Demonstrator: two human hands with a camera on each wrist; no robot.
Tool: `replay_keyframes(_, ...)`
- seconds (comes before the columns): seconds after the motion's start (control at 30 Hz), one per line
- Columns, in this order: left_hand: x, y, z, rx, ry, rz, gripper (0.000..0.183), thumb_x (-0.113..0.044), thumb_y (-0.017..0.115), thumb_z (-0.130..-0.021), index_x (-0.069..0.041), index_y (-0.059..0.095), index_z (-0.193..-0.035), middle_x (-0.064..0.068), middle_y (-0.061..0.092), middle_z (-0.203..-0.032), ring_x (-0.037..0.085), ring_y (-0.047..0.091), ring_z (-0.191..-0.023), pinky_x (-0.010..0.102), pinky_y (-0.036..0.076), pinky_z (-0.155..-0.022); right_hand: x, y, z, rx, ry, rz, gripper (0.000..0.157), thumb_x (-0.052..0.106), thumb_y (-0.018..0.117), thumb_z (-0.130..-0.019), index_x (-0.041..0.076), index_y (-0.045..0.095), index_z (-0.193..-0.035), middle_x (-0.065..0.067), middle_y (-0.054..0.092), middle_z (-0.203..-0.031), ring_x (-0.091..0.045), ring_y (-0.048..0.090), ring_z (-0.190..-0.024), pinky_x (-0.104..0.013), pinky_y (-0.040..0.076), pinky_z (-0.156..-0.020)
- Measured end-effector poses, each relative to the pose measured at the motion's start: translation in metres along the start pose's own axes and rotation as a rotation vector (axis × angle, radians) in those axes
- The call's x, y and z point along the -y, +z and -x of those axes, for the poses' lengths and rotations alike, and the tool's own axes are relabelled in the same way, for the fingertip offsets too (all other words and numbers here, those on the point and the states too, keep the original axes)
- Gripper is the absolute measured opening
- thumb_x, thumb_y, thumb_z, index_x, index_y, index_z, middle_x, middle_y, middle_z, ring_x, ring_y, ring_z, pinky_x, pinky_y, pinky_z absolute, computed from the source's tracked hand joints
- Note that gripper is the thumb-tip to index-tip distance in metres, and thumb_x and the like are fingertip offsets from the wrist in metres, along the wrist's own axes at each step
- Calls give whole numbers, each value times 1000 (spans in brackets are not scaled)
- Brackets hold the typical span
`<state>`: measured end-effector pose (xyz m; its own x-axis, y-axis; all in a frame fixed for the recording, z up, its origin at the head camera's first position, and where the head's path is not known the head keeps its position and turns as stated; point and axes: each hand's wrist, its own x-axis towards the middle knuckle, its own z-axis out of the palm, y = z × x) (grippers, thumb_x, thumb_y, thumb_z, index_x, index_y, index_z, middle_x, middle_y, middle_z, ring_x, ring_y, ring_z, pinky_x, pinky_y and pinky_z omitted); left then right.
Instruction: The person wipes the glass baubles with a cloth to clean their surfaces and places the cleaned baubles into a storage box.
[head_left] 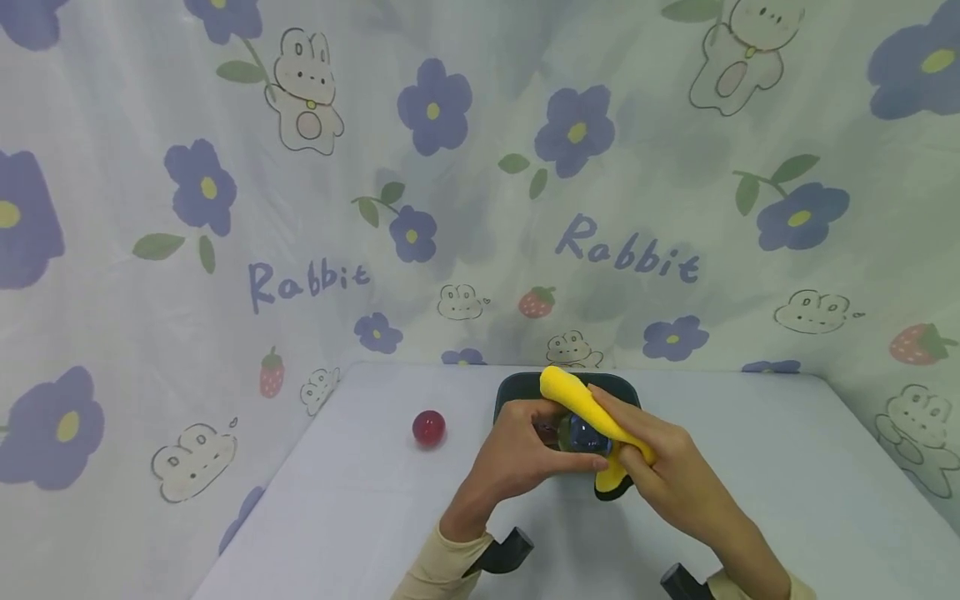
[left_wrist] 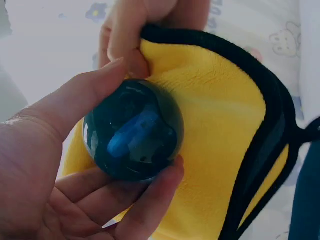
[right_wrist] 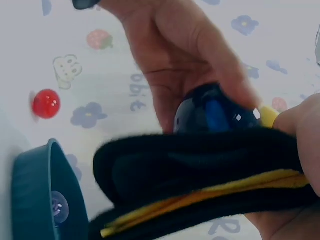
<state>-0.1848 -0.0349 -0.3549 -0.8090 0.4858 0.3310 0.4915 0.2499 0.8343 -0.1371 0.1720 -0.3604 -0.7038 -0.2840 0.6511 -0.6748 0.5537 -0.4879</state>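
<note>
Gripping a glossy blue ball [left_wrist: 132, 130] in the left hand [head_left: 510, 454], clamping it between a thumb [left_wrist: 95, 90] on the upper side and fingers [left_wrist: 152, 200] curling beneath. Holding a black-edged yellow cloth [left_wrist: 215, 120] in the right hand [head_left: 678, 467], pinching it tightly between thumb and fingers, passing it across the ball in the head view and backing the ball with it in the left wrist view. Working above a pale counter [head_left: 757, 467], lining the ball up with the near side of a dark teal tray [right_wrist: 31, 187] in the head view, yet holding it apart from the tray's rim in the right wrist view. Showing a clear round piece [right_wrist: 60, 206] inside the tray, too small for finer detail. Showing also a red ball [head_left: 429, 429] lying between the counter's slanting left edge and the tray, touching neither. Leaving a broad stretch of counter between the right hand and the right edge, a narrower gap between the left hand and the red ball, and only a sliver beyond the tray's far rim. Facing a backdrop [head_left: 480, 183] printed with flowers and rabbits, reaching in from the near edge in cream sleeves [head_left: 438, 571].
</note>
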Motion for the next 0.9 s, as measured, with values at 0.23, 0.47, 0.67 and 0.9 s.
replay_keyframes(0.23, -7, 0, 1, 28, 34, 38, 44, -35, 86, -75, -26, 70, -116, -8, 72, -107, 5, 68, -90, 23, 59, -78, -8, -1, 2, 54, 88, -99, 66, -12, 53, -88, 18, 47, -147, -11, 62, -136, -7, 59, -85, -19, 57, -67)
replay_keyframes(0.47, -6, 3, 1, -24, 66, 115, 51, -35, 86, -75, -27, 69, -122, -5, 69, -115, 9, 67, -100, 25, 59, -84, -15, -2, 2, 60, 122, -225, 56, -11, 50, -92, 4, 46, -146, -13, 69, -105, -6, 57, -67, -22, 55, -58)
replay_keyframes(0.67, -2, 7, 0, -129, 148, 174, 56, -34, 85, -76, -25, 66, -128, 1, 70, -120, 13, 69, -105, 31, 61, -83, -10, -1, 1, 35, 169, -270, 49, -5, 51, -95, -2, 45, -144, -14, 67, -105, -7, 57, -70, -23, 56, -60)
replay_keyframes(0.9, 1, 10, -2, -209, 221, 162, 60, -34, 84, -77, -22, 63, -131, 5, 69, -121, 15, 67, -110, 31, 61, -83, -4, 1, 1, 32, 227, -298, 48, 0, 51, -98, -2, 45, -145, -18, 67, -116, -9, 61, -77, -23, 60, -71)
